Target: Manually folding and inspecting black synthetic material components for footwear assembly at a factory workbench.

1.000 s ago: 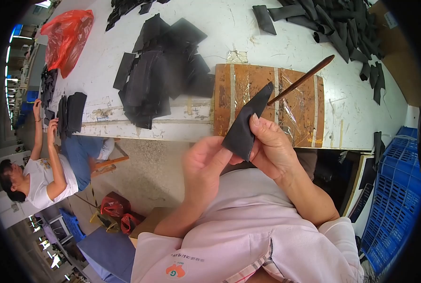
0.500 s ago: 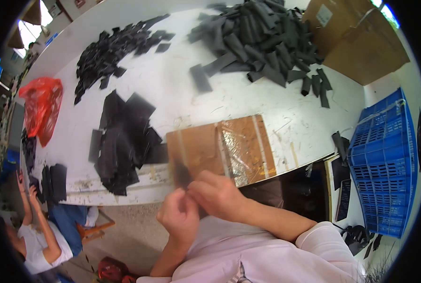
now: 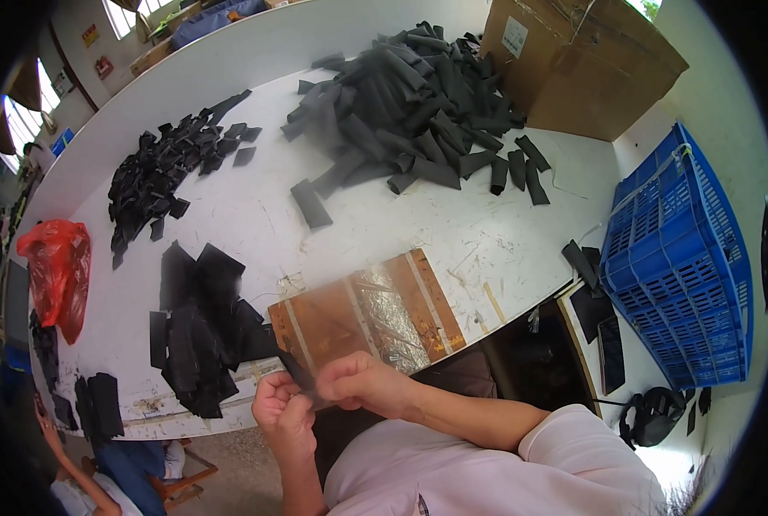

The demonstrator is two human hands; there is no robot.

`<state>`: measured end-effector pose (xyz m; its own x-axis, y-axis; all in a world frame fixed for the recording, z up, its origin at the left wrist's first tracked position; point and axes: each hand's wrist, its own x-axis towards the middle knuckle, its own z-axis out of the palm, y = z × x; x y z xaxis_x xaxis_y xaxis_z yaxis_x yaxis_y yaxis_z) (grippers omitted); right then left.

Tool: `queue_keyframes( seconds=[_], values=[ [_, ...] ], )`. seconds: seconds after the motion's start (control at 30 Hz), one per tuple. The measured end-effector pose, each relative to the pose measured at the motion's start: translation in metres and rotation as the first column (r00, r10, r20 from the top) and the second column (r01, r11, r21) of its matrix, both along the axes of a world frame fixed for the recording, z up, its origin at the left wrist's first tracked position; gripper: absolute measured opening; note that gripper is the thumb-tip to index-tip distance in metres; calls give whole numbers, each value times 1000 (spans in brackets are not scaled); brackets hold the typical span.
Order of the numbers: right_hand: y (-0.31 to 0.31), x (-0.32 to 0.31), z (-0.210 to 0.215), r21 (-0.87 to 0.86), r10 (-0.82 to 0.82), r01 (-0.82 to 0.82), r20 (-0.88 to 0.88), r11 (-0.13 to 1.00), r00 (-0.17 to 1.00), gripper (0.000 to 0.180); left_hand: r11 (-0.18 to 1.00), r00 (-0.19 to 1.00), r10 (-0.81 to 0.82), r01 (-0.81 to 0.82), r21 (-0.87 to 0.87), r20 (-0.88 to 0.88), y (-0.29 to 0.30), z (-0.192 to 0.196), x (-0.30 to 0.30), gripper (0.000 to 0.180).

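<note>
The left grip [image 3: 285,414] is curled nearly closed and the right grip [image 3: 365,384] has its fingers bunched, the 2 holding 1 blurred black piece [image 3: 296,370] between them. That piece is at the near left corner of the brown board [image 3: 367,310], just right of a heap of flat black pieces [image 3: 199,344]. Farther back on the white desk [image 3: 461,211] lie rolled black pieces [image 3: 410,112].

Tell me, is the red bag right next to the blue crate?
No, the red bag is toward the left end of the table, while the blue crate is at its right.
</note>
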<state>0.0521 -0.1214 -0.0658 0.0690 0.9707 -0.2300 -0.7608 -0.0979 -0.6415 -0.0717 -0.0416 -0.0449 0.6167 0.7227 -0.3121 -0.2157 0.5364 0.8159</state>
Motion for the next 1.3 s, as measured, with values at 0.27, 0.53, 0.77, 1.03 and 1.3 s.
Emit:
queue_keyframes(
  seconds=[0.27, 0.53, 0.77, 1.03, 1.3],
  values=[
    [2, -5, -7, 35, -68, 65, 99, 997, 993, 16, 978, 987, 140, -125, 170, -79, -7, 5, 2, 27],
    [-3, -5, 18, 389, -177, 108, 146, 915, 973, 17, 943, 886, -242, 310, -118, 395, -13, 37, -1, 39],
    [-9, 13, 35, 385, -452, 238, 724, 892, 520, 7, 786, 975, 191, -83, 613, -114, -30, 18, 22, 12],
    [-8, 26, 78, 413, -473, 236, 814, 880, 337, 11, 983, 990, 76, -94, 156, 117, -18, 66, 37, 6],
    [-2, 44, 154, 469, -404, 42, 708, 882, 579, 26, 731, 285, -419, 669, 134, 862, 10, 102, 54, 29]
  ],
)
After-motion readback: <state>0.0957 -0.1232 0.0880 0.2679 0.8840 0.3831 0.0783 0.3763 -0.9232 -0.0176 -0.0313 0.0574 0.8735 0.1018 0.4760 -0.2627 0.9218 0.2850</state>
